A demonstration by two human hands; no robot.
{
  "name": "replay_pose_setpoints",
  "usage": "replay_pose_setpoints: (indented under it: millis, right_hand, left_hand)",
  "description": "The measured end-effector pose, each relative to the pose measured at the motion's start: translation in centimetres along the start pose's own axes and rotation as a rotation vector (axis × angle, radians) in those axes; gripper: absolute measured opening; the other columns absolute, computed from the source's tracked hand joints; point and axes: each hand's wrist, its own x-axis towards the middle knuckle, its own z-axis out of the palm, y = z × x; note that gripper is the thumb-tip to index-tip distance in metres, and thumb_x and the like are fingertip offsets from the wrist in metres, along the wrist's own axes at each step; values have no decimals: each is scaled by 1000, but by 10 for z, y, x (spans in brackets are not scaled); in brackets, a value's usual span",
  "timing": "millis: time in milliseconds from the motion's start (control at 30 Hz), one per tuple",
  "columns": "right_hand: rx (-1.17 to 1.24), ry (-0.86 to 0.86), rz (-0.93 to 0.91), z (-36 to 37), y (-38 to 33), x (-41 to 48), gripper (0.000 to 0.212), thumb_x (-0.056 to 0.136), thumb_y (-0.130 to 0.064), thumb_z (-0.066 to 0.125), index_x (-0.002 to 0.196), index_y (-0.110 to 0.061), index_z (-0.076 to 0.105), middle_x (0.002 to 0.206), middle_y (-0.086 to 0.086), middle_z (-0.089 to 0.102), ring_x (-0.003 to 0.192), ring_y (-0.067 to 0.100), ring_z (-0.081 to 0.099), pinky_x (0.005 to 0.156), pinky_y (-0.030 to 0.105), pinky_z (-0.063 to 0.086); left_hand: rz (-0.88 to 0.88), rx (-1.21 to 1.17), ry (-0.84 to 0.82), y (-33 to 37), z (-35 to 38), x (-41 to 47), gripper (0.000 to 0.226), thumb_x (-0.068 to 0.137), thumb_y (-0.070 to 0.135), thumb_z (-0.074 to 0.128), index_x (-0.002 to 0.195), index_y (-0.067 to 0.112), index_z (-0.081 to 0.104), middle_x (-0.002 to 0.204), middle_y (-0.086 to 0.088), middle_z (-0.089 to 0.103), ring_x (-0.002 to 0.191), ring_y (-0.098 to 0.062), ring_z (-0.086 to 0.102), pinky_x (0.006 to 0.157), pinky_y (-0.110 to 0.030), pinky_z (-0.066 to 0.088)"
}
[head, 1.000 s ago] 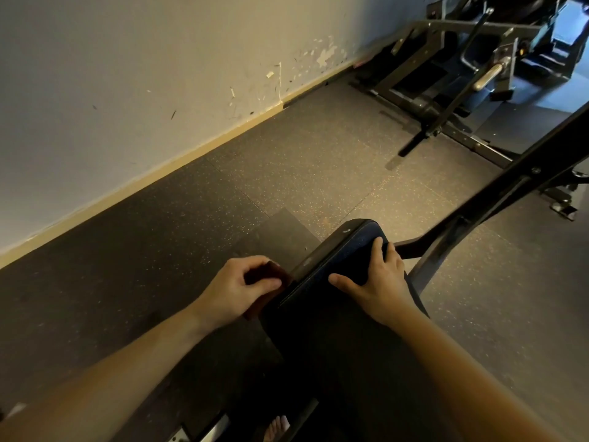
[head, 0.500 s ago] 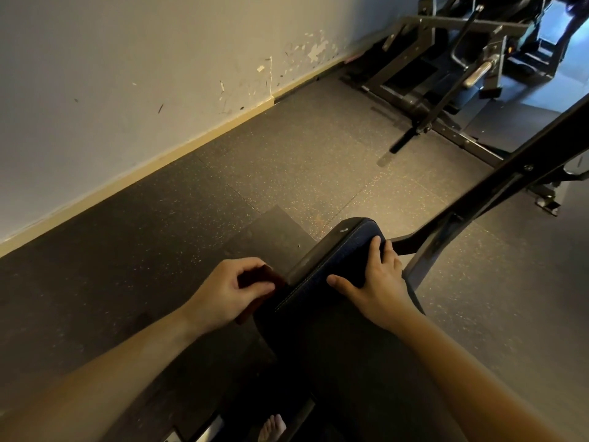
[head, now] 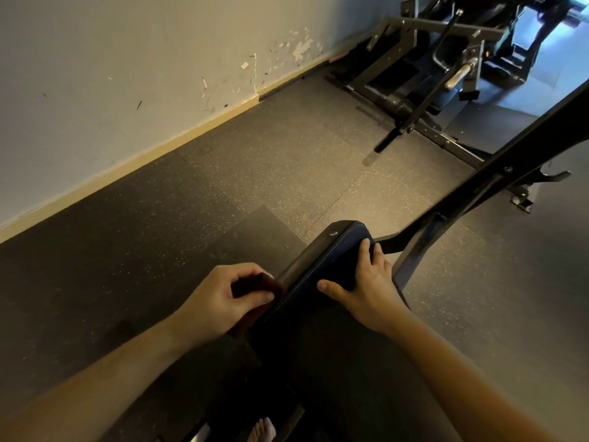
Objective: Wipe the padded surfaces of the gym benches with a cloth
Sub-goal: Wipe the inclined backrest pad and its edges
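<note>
Left hand (head: 223, 298) grips cloth (head: 253, 282) against pad (head: 334, 260) above floor (head: 287, 161).

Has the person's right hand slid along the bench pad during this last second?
No. The right hand rests at the same spot near the far end of the bench pad, with its fingers at the pad's right edge. Only the camera view shifted slightly.

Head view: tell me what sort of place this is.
Most likely a gym: a padded bench in front, a steel weight machine by the wall, and a speckled rubber floor.
</note>
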Motion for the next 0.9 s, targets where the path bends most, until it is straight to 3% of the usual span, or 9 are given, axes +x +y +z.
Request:
replay_pose_setpoints:
  millis: [133, 200, 300, 400, 567, 733, 800, 900]
  right_hand:
    - [-6, -10, 5, 0, -1, 0, 128, 75, -78, 55, 159, -17, -21, 167, 13, -20, 154, 34, -16, 125, 48, 6]
    - [-9, -6, 10, 0, -1, -1, 128, 77, -79, 56, 158, -17, -21, 167, 13, -20, 154, 33, -17, 125, 48, 6]
    - [3, -7, 13, -1, -3, -3, 127, 79, -77, 58, 158, -17, -21, 167, 12, -19, 154, 33, -18, 126, 49, 7]
    - [-5, -2, 11, -2, -3, -5, 128, 77, -79, 56, 158, -17, -20, 167, 13, -19, 154, 34, -16, 125, 48, 7]
    - [-8, 7, -4, 1, 1, -2, 131, 67, -86, 43, 159, -20, -21, 167, 11, -22, 154, 34, -15, 126, 51, 9]
    - [-27, 8, 3, 2, -1, -1, 130, 69, -85, 44, 159, -18, -20, 167, 13, -20, 154, 35, -14, 125, 50, 8]
    - [-32, 9, 7, 0, -1, -2, 127, 74, -83, 49, 159, -18, -21, 167, 13, -19, 154, 35, -15, 125, 49, 8]
    - [-30, 3, 5, -1, -2, -3, 125, 79, -80, 54, 158, -19, -21, 168, 12, -19, 154, 34, -15, 125, 49, 8]
  left_hand:
    - [103, 86, 85, 15, 24, 61, 11, 93, 14, 74, 95, 25, 73, 86, 11, 73, 84, -5, 70, 78, -21, 54]
    - [149, 114, 117, 26, 41, 114, 5, 92, 23, 74, 96, 20, 74, 87, 7, 74, 84, -10, 70, 79, -31, 57]
    - [146, 140, 153, 38, 56, 159, 24, 86, 35, 69, 95, 13, 73, 87, 0, 74, 84, -19, 71, 79, -44, 57]
    - [132, 152, 132, 29, 44, 144, 14, 91, 25, 74, 97, 12, 73, 86, 3, 72, 80, -15, 69, 76, -36, 55]
    - [22, 82, -109, 7, -2, 60, 11, 94, 13, 71, 104, 17, 72, 92, 0, 74, 88, -12, 73, 75, -25, 60]
    - [132, 262, 41, 21, 25, 110, 11, 95, 17, 71, 105, 22, 73, 92, 11, 71, 82, -4, 68, 73, -12, 48]
    - [148, 311, 107, 33, 41, 150, 14, 95, 21, 71, 107, 13, 73, 94, 6, 71, 86, -12, 66, 75, -18, 50]
    - [132, 252, 147, 41, 52, 171, 17, 94, 23, 72, 103, 9, 73, 92, -2, 74, 87, -18, 69, 82, -39, 57]
